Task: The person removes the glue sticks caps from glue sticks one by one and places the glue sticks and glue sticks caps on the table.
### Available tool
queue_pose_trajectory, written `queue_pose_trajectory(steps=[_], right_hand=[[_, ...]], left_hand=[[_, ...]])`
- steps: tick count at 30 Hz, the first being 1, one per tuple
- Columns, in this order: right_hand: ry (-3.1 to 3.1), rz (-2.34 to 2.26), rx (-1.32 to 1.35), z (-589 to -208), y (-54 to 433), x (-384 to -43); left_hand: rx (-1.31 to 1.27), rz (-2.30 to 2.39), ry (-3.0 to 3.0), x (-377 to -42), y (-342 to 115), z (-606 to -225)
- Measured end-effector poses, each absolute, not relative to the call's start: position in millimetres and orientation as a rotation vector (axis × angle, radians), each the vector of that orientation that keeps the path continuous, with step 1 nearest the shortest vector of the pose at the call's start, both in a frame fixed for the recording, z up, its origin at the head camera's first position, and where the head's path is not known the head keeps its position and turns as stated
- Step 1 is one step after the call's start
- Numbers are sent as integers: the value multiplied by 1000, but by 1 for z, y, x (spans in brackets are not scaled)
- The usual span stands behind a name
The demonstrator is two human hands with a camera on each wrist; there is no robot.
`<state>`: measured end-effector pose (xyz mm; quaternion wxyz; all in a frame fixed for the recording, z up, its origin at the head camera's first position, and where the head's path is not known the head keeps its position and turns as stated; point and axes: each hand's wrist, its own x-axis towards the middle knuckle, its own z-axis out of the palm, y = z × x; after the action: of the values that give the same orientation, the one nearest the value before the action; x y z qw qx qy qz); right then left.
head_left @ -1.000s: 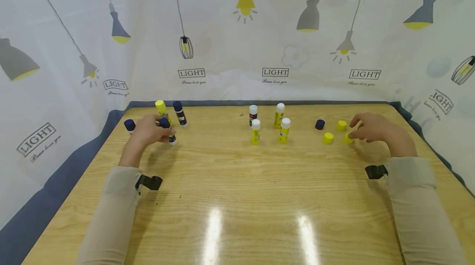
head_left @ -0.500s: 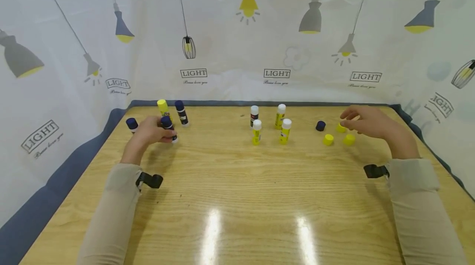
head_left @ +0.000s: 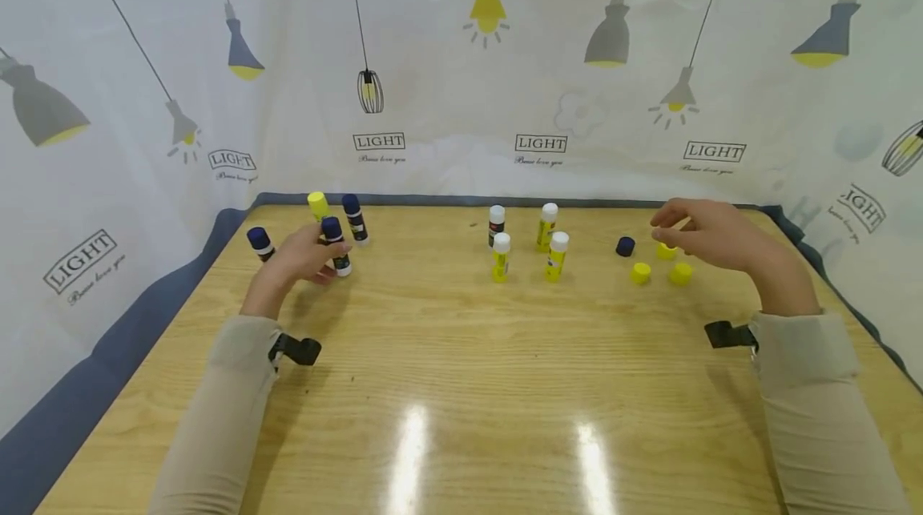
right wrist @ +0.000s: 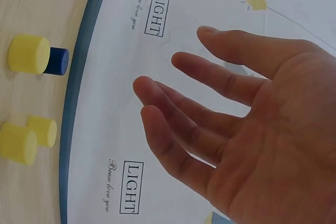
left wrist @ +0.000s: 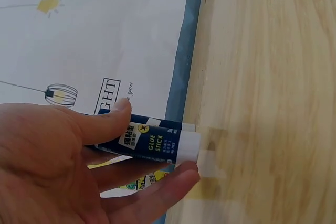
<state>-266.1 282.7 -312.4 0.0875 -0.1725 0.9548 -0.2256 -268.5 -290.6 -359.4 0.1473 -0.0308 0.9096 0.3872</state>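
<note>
My left hand (head_left: 296, 259) grips a dark blue glue stick (left wrist: 163, 145) between thumb and fingers at the table's far left. Its white base shows at the lower end. Around that hand stand a second dark blue glue stick (head_left: 355, 219), a yellow one (head_left: 318, 205) partly hidden behind the held stick, and another dark blue one (head_left: 260, 243) to the left. Over on the right, my right hand (right wrist: 262, 124) hovers with loosely spread fingers and holds nothing. Below and beside it lie yellow caps (head_left: 680, 274) and one dark blue cap (head_left: 625, 246); its fingers partly cover the rear yellow cap (head_left: 667, 252).
Mid-table, near the back edge, stand several white-topped glue sticks: three yellow ones, including the front right one (head_left: 556, 257), and a dark one (head_left: 496, 225). A lamp-print curtain (head_left: 447, 98) hangs behind the wooden table (head_left: 461, 347).
My right hand has gone from the front yellow cap to the rear one, then risen off the caps with nothing in it. The glue stick in my left hand has tipped more upright.
</note>
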Motion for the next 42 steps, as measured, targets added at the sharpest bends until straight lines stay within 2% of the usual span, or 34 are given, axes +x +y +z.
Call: queue_pose_trajectory(steps=[13, 21, 30, 42], right_hand=[[2830, -688, -599, -308, 264, -259], [2826, -692, -678, -310, 248, -255], [2833, -692, -799, -309, 232, -250], [2804, -755, -924, -316, 212, -249]], left_hand=[[129, 1235, 2508, -274, -257, -375], [210, 1095, 2580, -270, -233, -380], [430, 1167, 2494, -258, -185, -367], [545, 1028, 2551, -253, -141, -377]])
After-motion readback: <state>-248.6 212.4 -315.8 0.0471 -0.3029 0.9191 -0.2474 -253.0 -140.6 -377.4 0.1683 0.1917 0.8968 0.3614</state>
